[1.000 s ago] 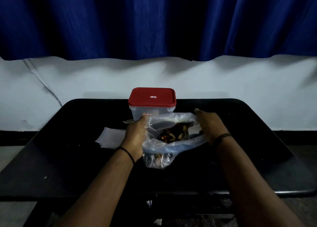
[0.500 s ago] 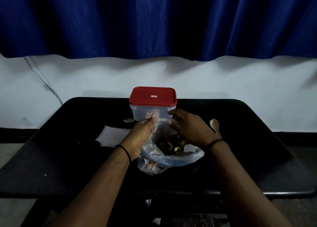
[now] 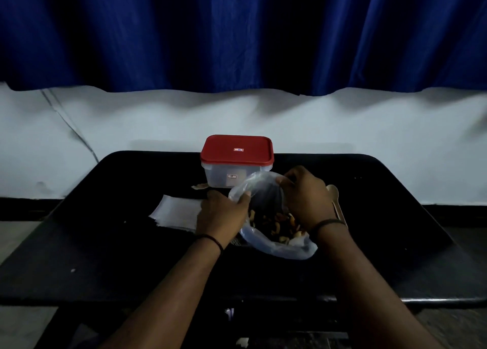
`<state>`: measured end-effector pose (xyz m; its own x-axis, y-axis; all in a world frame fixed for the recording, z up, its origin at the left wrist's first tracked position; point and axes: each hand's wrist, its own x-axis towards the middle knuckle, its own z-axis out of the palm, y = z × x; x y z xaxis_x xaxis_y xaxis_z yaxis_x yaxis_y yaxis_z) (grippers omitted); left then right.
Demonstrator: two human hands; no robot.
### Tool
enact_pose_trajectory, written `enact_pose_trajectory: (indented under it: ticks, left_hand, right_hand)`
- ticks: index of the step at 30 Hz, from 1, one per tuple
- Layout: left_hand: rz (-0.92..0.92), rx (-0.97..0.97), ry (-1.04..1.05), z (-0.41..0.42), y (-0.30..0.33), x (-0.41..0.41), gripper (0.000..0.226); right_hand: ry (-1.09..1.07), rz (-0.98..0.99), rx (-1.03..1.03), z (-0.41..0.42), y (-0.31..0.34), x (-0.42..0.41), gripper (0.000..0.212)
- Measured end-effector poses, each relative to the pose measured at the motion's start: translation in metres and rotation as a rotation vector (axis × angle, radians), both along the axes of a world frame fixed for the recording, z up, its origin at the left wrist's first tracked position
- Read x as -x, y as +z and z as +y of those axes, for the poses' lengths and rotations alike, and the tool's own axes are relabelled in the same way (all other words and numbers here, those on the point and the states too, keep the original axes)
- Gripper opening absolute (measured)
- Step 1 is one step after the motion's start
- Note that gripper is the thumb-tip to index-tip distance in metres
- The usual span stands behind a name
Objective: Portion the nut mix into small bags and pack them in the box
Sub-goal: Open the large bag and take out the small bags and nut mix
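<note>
Pinching the bag (image 3: 274, 246) rim from both sides: left hand (image 3: 221, 214) grips the left edge, right hand (image 3: 305, 193) pinches the top edge, mouth held wide. Nuts (image 3: 276, 223) visible inside, frame center. Box (image 3: 236, 161) with red lid (image 3: 236, 149) on sits just behind. Small bags (image 3: 176, 213) flat to the left, spoon (image 3: 334, 198) right, all on black table (image 3: 105, 243).

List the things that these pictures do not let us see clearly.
Head view only:
- Box contents: walls dim and cloudy, red lid on.
- Spoon: mostly behind the right hand.
- Nuts: kinds too dark to tell.
- Small bags: count unclear, partly under the left hand.
</note>
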<state>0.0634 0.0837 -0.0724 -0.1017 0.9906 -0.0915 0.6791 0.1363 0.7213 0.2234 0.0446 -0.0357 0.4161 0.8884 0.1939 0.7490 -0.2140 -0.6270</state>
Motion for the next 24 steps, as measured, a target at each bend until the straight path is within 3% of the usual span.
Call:
enact_pose_trajectory:
  ticks: [6,12,18,24]
  left_hand:
    - [-0.301,0.064,0.041,-0.001,-0.011,-0.014,0.04]
    - [-0.506,0.03,0.203,-0.009,-0.008,-0.026,0.024]
    - [-0.695,0.113,0.198,-0.004,-0.009,-0.029,0.031]
    - [-0.658,0.032,-0.057,-0.002,0.008,-0.013,0.033]
  right_hand:
    - [0.014,0.089,-0.051,0.002,-0.005,0.009,0.026]
    - [-0.051,-0.117,-0.01,-0.001,-0.002,0.019,0.031]
    - [-0.113,-0.282,-0.031,-0.001,-0.005,0.016,0.034]
    - [-0.151,-0.338,0.036,-0.008,0.003,-0.005,0.033]
